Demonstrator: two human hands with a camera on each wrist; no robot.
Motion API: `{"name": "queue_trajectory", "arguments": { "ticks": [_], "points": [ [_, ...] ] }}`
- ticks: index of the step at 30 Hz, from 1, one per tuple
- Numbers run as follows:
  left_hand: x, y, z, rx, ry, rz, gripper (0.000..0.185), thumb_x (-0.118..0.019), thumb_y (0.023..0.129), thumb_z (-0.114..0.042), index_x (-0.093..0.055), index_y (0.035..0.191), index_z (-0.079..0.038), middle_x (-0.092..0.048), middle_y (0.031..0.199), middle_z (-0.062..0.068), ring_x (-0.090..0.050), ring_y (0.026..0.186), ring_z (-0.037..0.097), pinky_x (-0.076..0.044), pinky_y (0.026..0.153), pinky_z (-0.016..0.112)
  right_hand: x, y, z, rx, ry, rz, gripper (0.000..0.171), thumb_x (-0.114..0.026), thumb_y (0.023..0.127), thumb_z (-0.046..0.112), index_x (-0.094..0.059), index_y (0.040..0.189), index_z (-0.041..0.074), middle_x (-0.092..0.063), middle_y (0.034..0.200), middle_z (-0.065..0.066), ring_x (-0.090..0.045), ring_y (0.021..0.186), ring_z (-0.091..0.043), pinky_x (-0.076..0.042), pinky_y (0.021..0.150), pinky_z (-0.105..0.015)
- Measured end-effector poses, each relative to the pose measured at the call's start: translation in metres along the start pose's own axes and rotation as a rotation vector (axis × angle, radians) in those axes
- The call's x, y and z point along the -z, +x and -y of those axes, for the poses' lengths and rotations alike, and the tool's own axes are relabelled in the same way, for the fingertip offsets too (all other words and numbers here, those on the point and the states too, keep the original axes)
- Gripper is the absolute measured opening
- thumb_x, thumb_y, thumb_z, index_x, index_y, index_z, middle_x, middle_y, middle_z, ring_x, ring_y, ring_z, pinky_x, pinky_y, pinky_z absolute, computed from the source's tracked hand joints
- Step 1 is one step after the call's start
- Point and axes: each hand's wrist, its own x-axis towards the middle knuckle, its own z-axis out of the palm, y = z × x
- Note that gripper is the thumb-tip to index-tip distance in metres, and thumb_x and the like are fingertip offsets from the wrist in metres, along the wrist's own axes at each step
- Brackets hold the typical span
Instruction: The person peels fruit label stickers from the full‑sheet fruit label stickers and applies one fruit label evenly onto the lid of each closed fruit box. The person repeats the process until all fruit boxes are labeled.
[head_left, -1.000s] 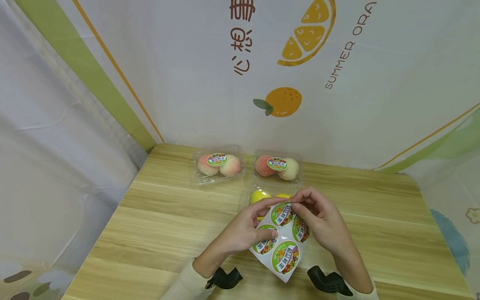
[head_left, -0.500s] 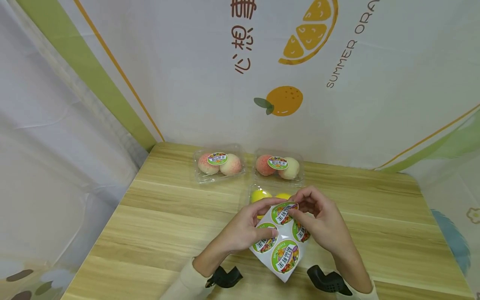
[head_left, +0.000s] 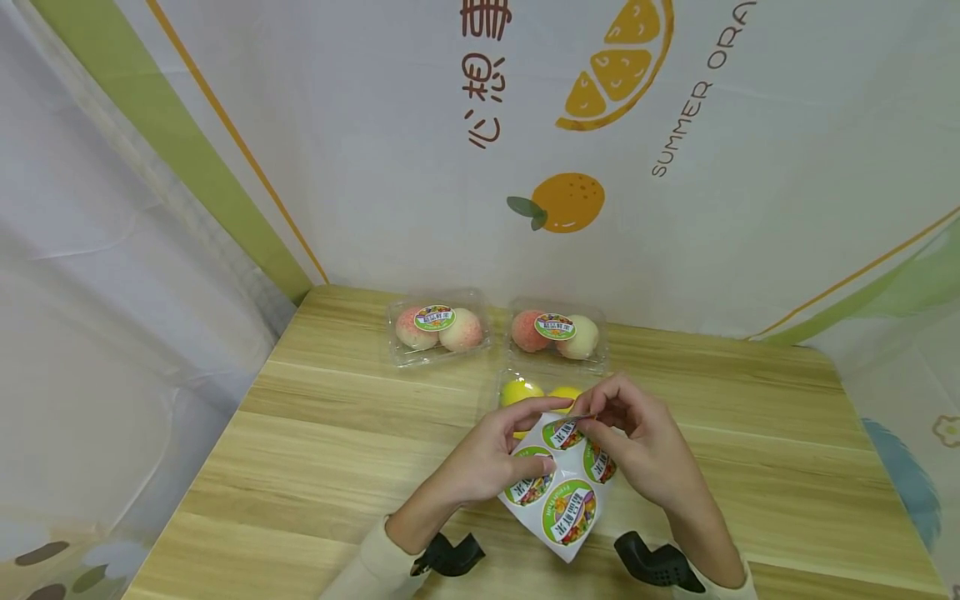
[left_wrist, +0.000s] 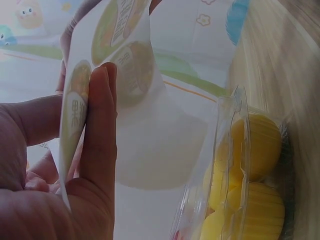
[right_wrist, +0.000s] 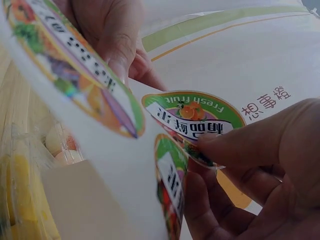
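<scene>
My left hand holds a white sheet of round fruit stickers between thumb and fingers, tilted above the table. At its top corner my right hand pinches the edge of the upper sticker between thumb and fingertips. That edge is lifted and bent over, while the lower part lies against the sheet. Several green-rimmed stickers show on the sheet. Behind the hands stands a clear plastic box with yellow ridged fruit, partly hidden by the left hand and the sheet in the head view.
Two more clear boxes stand at the table's back, each with a round sticker on its lid. The left one holds two pinkish peaches; the right one holds a red and a pale fruit. A printed curtain hangs behind the wooden table.
The upper sticker's edge has come up and bent toward me under my right fingers, which shifted slightly along the sheet's top. The left hand and the boxes have stayed put.
</scene>
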Motion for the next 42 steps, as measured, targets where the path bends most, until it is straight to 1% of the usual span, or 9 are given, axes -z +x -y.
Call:
{"name": "queue_trajectory", "arguments": {
  "ticks": [6, 13, 20, 25, 30, 33, 38, 42],
  "points": [
    [0.0000, 0.0002, -0.0002, 0.009, 0.000, -0.007, 0.069, -0.072, 0.099, 0.009, -0.054, 0.162, -0.013, -0.072, 0.133, 0.011, -0.077, 0.089, 0.015, -0.064, 0.074, 0.030, -0.0002, -0.0004, 0.0002, 0.000, -0.002, 0.003, 0.027, -0.070, 0.095, -0.021, -0.057, 0.099, 0.003, -0.072, 0.102, -0.011, -0.069, 0.090, -0.021, -0.059, 0.079, -0.026],
    [0.0000, 0.0000, -0.0014, 0.018, -0.012, -0.007, 0.069, -0.071, 0.099, 0.010, -0.054, 0.162, -0.012, -0.072, 0.133, 0.012, -0.078, 0.088, 0.015, -0.065, 0.073, 0.032, 0.0002, -0.0002, 0.0000, 0.023, 0.001, 0.010, 0.028, -0.070, 0.095, -0.021, -0.057, 0.099, 0.003, -0.072, 0.102, -0.011, -0.068, 0.090, -0.022, -0.059, 0.078, -0.027],
    [0.0000, -0.0007, -0.0015, 0.007, -0.028, 0.001, 0.070, -0.071, 0.098, 0.011, -0.053, 0.162, -0.012, -0.072, 0.132, 0.013, -0.078, 0.088, 0.016, -0.064, 0.073, 0.031, 0.0005, -0.0007, 0.0009, 0.005, 0.000, 0.013, 0.028, -0.069, 0.096, -0.021, -0.057, 0.099, 0.004, -0.071, 0.103, -0.011, -0.068, 0.090, -0.022, -0.060, 0.077, -0.027],
    [-0.0004, -0.0005, -0.0016, 0.005, -0.006, -0.010, 0.070, -0.072, 0.098, 0.009, -0.054, 0.161, -0.014, -0.072, 0.130, 0.011, -0.077, 0.085, 0.014, -0.063, 0.073, 0.028, 0.0013, -0.0004, -0.0003, 0.017, 0.025, 0.026, 0.028, -0.067, 0.096, -0.022, -0.056, 0.099, 0.003, -0.070, 0.103, -0.013, -0.069, 0.088, -0.022, -0.061, 0.076, -0.028],
    [-0.0009, -0.0002, -0.0015, 0.012, -0.013, -0.011, 0.068, -0.073, 0.098, 0.008, -0.056, 0.160, -0.014, -0.067, 0.135, 0.011, -0.076, 0.086, 0.014, -0.063, 0.073, 0.028, 0.0020, 0.0000, -0.0016, 0.036, 0.059, 0.041, 0.028, -0.065, 0.095, -0.024, -0.056, 0.100, 0.002, -0.069, 0.103, -0.015, -0.070, 0.087, -0.022, -0.061, 0.075, -0.028],
    [-0.0009, -0.0003, -0.0020, 0.013, -0.012, -0.011, 0.068, -0.073, 0.099, 0.007, -0.056, 0.161, -0.014, -0.064, 0.139, 0.011, -0.075, 0.088, 0.014, -0.063, 0.073, 0.028, 0.0022, -0.0001, -0.0015, 0.031, 0.064, 0.042, 0.028, -0.065, 0.095, -0.024, -0.056, 0.100, 0.002, -0.069, 0.104, -0.015, -0.070, 0.088, -0.022, -0.061, 0.075, -0.028],
    [-0.0005, -0.0004, -0.0016, 0.005, -0.019, 0.000, 0.068, -0.071, 0.099, 0.008, -0.054, 0.161, -0.013, -0.065, 0.139, 0.012, -0.076, 0.090, 0.015, -0.064, 0.075, 0.030, 0.0022, -0.0008, -0.0002, 0.004, 0.063, 0.028, 0.026, -0.067, 0.096, -0.023, -0.056, 0.101, 0.001, -0.070, 0.103, -0.016, -0.069, 0.088, -0.021, -0.061, 0.074, -0.027],
    [-0.0002, -0.0002, -0.0016, -0.004, -0.029, 0.009, 0.068, -0.071, 0.099, 0.009, -0.053, 0.162, -0.011, -0.065, 0.139, 0.014, -0.076, 0.093, 0.015, -0.064, 0.076, 0.030, 0.0020, -0.0012, 0.0000, -0.016, 0.065, 0.011, 0.025, -0.069, 0.095, -0.022, -0.057, 0.105, -0.002, -0.071, 0.103, -0.015, -0.071, 0.089, -0.019, -0.061, 0.075, -0.026]
  ]
}}
